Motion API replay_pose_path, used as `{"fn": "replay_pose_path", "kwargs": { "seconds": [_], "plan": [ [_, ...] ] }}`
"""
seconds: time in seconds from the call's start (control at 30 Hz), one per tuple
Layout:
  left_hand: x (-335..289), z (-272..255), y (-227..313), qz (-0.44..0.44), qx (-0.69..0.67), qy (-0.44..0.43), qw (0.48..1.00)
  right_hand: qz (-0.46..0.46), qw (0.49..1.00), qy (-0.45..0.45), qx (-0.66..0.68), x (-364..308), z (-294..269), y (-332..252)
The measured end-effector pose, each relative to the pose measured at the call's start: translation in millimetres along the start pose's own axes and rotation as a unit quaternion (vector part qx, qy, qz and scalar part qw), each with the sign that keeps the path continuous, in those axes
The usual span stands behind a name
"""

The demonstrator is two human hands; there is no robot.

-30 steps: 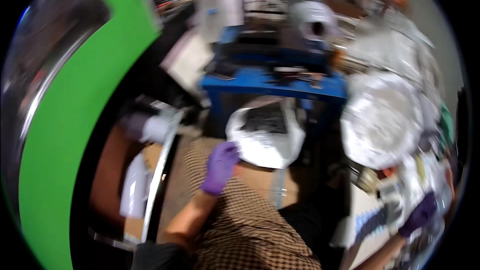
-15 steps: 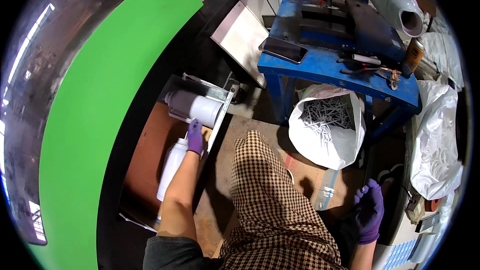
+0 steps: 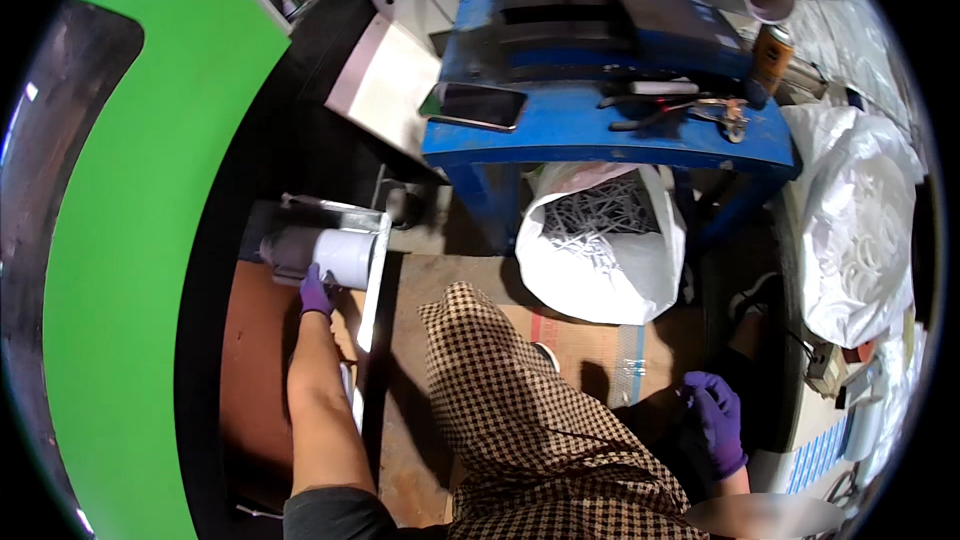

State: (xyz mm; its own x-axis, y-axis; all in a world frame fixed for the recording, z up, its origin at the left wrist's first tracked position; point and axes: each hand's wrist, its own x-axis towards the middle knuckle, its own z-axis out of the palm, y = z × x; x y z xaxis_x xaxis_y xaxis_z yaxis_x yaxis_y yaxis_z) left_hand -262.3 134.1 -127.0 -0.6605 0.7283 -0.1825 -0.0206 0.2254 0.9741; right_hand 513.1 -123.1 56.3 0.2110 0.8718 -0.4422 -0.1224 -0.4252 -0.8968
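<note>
The white cylinder (image 3: 343,257) lies at nine o'clock, in a metal bracket (image 3: 372,270). The left hand (image 3: 314,292) touches its underside, fingers curled against it. The right hand (image 3: 718,420), at five o'clock, hangs loosely open, holding nothing. A blue counter (image 3: 600,135) stands at twelve o'clock above a white bag (image 3: 600,260).

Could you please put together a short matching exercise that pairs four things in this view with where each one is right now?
Things:
1. left hand
2. right hand
3. dark phone
4. white bag of pale strips

Places:
A. lying flat on top of the blue stand
B. on the floor under the blue stand
C. low at the right, beside the checked trouser leg
D. against the white cylinder at the left

Pairs: 1-D, 2-C, 3-A, 4-B
</note>
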Motion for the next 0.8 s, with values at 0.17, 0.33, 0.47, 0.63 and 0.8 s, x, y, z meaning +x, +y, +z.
{"fn": "replay_pose_path", "kwargs": {
  "seconds": [0.17, 0.33, 0.47, 0.63, 0.8],
  "plan": [
    [24, -37, 4, -0.095, -0.130, 0.001, 0.987, -0.030, 0.998, -0.047, -0.020, 2, -3, 1],
    [0, 8, -6, -0.161, -0.169, -0.020, 0.972, -0.049, 0.995, -0.055, -0.072, -13, -18, 15],
    [21, -17, 5, -0.117, -0.193, -0.006, 0.974, -0.043, 0.995, -0.057, -0.071, -12, -29, 24],
    [11, 26, -2, -0.205, -0.242, -0.024, 0.948, -0.078, 0.980, -0.048, -0.175, -17, -19, 19],
    [52, -43, -1, 0.145, 0.077, 0.089, 0.982, -0.123, 0.963, -0.112, -0.212, -3, -9, 16]
  ]
}}
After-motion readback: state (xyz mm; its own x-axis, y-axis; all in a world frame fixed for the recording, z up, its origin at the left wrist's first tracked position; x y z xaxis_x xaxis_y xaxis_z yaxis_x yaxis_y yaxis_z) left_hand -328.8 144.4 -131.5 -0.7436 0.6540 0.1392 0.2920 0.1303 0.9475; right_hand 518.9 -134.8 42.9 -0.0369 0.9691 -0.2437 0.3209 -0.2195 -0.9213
